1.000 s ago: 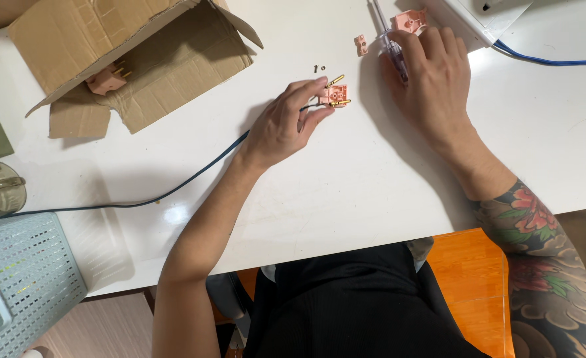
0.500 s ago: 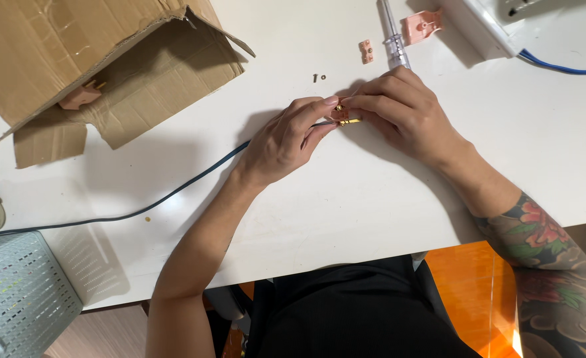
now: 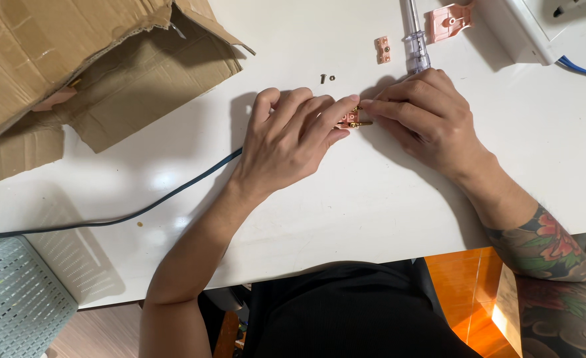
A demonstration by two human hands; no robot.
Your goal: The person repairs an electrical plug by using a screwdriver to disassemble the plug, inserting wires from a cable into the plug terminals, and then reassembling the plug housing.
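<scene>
My left hand and my right hand meet over a small pink plug part with brass pins on the white table. Fingertips of both hands pinch it from either side. A dark cable runs from under my left hand off to the left. Just beyond my right hand lies a clear-handled screwdriver. Two tiny screws sit above my left hand.
An open cardboard box lies at the far left. A small pink piece and a larger pink plug cover rest at the far edge. A white box with a blue cable stands top right. A grey perforated basket sits lower left.
My right hand left the screwdriver, which now lies on the table, and came down to the plug part, joining my left hand on it.
</scene>
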